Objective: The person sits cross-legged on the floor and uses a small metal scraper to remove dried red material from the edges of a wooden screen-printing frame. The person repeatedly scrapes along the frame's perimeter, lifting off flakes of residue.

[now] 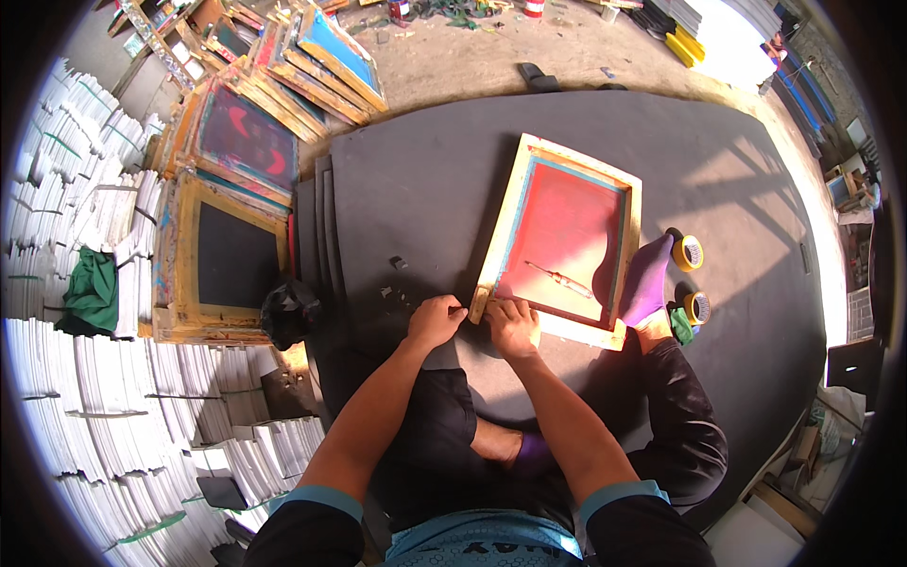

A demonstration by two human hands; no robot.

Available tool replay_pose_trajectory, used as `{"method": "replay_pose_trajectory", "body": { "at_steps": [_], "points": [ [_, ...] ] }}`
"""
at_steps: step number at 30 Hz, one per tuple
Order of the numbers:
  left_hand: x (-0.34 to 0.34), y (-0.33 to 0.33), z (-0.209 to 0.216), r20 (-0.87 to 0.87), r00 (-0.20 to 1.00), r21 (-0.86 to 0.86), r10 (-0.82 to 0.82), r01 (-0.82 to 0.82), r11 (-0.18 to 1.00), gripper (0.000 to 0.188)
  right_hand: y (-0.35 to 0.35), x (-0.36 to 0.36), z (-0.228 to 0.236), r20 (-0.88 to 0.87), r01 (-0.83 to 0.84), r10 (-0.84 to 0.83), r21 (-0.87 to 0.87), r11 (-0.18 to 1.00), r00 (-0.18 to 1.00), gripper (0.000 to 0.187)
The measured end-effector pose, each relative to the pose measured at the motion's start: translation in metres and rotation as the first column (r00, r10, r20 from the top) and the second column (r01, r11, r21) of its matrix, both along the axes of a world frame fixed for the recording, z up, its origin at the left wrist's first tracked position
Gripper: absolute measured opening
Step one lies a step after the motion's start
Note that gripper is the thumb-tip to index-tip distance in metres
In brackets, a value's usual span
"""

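Note:
A wooden screen-printing frame [565, 236] with red mesh and blue edging lies tilted on a dark grey sheet, in front of me. My right hand [513, 328] has its fingers curled over the near bar at the frame's left corner. Just left of that corner is my left hand [436, 319], its fingers drawn together; whatever they pinch is too small to make out. A screwdriver [559, 278] with a reddish handle lies across the mesh. Small dark and pale scraps [398, 264] are scattered on the sheet beyond my left hand.
Two yellow tape rolls [689, 253] rest right of the frame, beside my purple-socked foot [647, 279]. More printing frames [236, 137] lean in stacks at left. Bundled white sheets [94, 397] pile along the left side. A black plastic bag [289, 314] sits by the grey sheet's left edge.

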State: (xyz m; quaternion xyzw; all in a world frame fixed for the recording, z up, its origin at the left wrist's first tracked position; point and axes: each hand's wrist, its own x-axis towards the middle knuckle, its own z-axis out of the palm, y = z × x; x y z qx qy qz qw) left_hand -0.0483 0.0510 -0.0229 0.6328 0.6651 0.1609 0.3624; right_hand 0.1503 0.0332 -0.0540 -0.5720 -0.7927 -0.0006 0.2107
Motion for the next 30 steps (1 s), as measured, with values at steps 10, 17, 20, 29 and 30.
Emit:
{"method": "replay_pose_trajectory", "body": {
  "at_steps": [10, 17, 20, 29, 30],
  "points": [
    [0.001, 0.003, -0.010, 0.039, 0.999, -0.039, 0.013, -0.011, 0.999, 0.025, 0.009, 0.002, 0.004, -0.084, -0.076, 0.081, 0.056, 0.996, 0.993, 0.006],
    [0.003, -0.001, -0.013, 0.155, 0.988, 0.060, -0.018, 0.008, 0.998, 0.025, 0.009, -0.003, 0.008, -0.136, -0.048, 0.047, -0.003, 0.999, 0.990, 0.006],
    [0.004, -0.001, -0.011, 0.147, 0.989, 0.040, -0.012, 0.007, 0.999, 0.024, 0.004, -0.006, 0.014, -0.220, -0.045, 0.041, -0.014, 0.999, 0.975, 0.005],
    [-0.044, 0.016, 0.001, -0.016, 0.934, -0.032, 0.356, -0.356, 0.934, 0.032, -0.019, -0.042, 0.023, -0.473, -0.134, 0.045, -0.154, 0.979, 0.880, 0.009],
    [-0.055, 0.014, 0.007, -0.063, 0.904, -0.068, 0.423, -0.427, 0.902, 0.032, -0.019, -0.053, 0.024, -0.486, -0.137, 0.038, -0.169, 0.976, 0.873, 0.009]
  ]
}}
